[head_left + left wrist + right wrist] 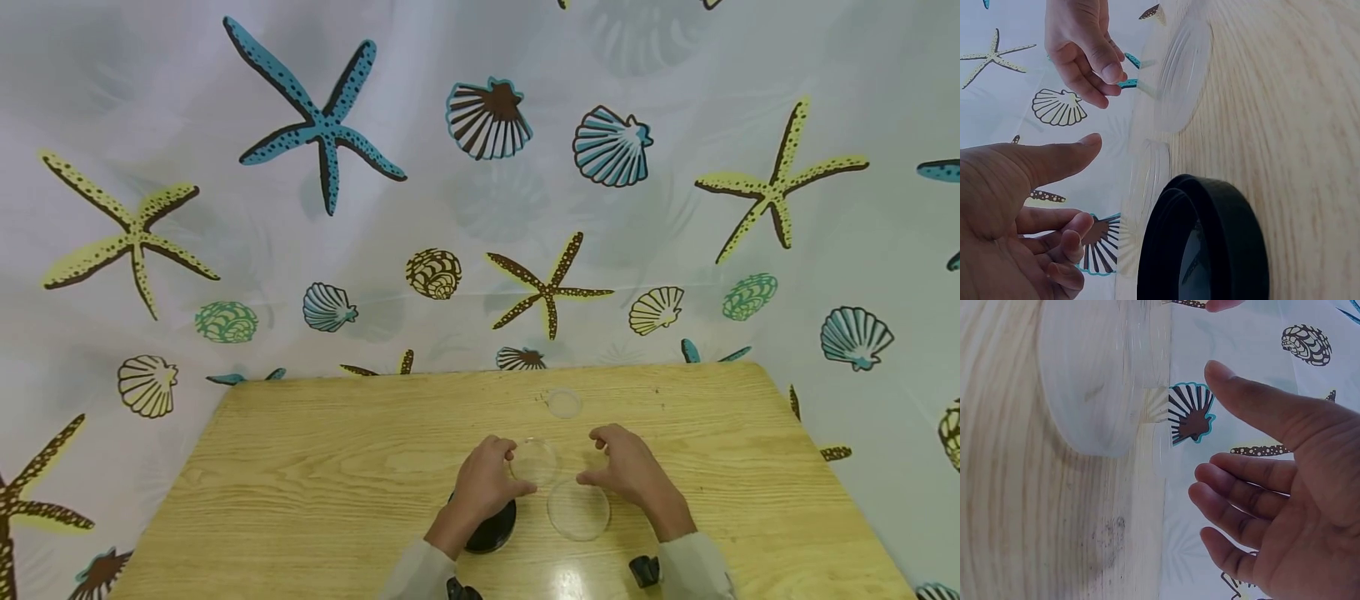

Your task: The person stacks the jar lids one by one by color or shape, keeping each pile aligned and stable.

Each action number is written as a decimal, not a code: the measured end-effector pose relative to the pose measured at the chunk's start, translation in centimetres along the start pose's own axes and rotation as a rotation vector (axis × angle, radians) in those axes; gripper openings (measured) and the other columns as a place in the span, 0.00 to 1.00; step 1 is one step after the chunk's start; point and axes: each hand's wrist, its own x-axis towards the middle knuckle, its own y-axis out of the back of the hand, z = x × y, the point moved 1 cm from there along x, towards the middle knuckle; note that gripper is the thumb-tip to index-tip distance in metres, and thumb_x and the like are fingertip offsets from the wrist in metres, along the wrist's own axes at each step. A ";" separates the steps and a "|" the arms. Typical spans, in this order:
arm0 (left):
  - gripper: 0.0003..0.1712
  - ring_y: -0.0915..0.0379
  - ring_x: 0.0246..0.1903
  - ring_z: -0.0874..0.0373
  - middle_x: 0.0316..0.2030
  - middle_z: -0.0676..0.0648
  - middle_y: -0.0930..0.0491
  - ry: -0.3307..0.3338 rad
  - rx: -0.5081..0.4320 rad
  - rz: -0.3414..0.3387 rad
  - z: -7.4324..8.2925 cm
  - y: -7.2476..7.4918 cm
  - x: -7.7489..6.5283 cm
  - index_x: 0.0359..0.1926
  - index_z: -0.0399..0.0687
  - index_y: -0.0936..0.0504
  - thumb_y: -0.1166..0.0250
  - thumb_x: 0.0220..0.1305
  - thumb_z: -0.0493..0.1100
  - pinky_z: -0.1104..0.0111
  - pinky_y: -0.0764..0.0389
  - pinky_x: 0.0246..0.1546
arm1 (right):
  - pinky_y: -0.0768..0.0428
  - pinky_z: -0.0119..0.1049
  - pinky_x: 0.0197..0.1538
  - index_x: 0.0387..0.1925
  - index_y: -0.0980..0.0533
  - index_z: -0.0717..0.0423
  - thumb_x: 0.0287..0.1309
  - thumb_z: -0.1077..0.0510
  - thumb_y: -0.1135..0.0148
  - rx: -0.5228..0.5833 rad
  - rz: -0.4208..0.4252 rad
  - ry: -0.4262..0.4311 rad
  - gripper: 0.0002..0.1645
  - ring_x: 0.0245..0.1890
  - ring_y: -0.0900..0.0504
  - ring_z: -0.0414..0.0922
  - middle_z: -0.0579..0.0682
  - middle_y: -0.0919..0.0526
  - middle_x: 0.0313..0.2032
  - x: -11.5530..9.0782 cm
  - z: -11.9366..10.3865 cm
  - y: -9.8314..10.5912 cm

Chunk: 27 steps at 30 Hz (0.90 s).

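My left hand [483, 479] hovers beside the middle clear round dish [536, 463], thumb and fingers apart. In the left wrist view the left hand [1022, 206] holds nothing. My right hand [630, 468] is over the table behind the nearest clear round dish [578, 510], fingers loosely bent. Nothing lies between thumb and fingers of the right hand [1279, 469] in the right wrist view. Partly under the left forearm in the head view sits a black round piece with a raised rim [1241, 237]. A smaller clear ring-like dish [564, 403] lies farther back.
The pale wooden table [322, 467] reaches back to a white curtain [420, 200] printed with starfish and shells. Small dark marks show on the wood near the back dish. A black wrist device [643, 571] is at the right sleeve [693, 567].
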 end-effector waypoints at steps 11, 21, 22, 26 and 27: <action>0.35 0.26 0.37 0.53 0.41 0.45 0.24 -0.004 0.008 0.034 -0.6 -0.1 0.4 0.53 0.38 0.23 0.23 0.45 0.49 0.60 0.24 0.35 | 0.22 0.47 0.46 0.56 0.27 0.62 0.45 0.51 0.25 0.009 0.010 0.017 0.37 0.47 0.21 0.52 0.56 0.21 0.47 0.6 -0.8 -0.8; 0.36 0.25 0.38 0.51 0.42 0.44 0.24 0.004 0.031 0.041 -1.2 -0.1 0.7 0.55 0.37 0.24 0.24 0.46 0.50 0.58 0.23 0.37 | 0.22 0.47 0.46 0.57 0.28 0.61 0.46 0.51 0.26 0.017 0.028 0.030 0.38 0.47 0.22 0.52 0.55 0.21 0.49 0.9 -1.1 -1.3; 0.36 0.25 0.38 0.51 0.42 0.44 0.24 0.004 0.031 0.043 -1.2 -0.1 0.8 0.55 0.37 0.24 0.24 0.46 0.50 0.59 0.23 0.37 | 0.22 0.47 0.46 0.57 0.28 0.62 0.46 0.51 0.26 0.018 0.030 0.031 0.38 0.47 0.22 0.52 0.55 0.22 0.49 1.0 -1.1 -1.3; 0.36 0.25 0.38 0.51 0.43 0.44 0.24 0.006 0.013 0.041 -1.4 -0.1 0.9 0.55 0.37 0.24 0.25 0.48 0.50 0.58 0.23 0.37 | 0.22 0.47 0.45 0.57 0.28 0.62 0.46 0.52 0.26 0.037 0.032 0.028 0.37 0.47 0.22 0.52 0.56 0.22 0.49 1.1 -1.2 -1.5; 0.36 0.25 0.38 0.51 0.43 0.44 0.24 0.005 0.008 0.039 -1.5 -0.1 0.9 0.55 0.37 0.24 0.25 0.48 0.50 0.58 0.23 0.37 | 0.22 0.47 0.46 0.57 0.28 0.61 0.46 0.52 0.26 0.045 0.031 0.025 0.37 0.47 0.22 0.52 0.56 0.22 0.49 1.1 -1.2 -1.5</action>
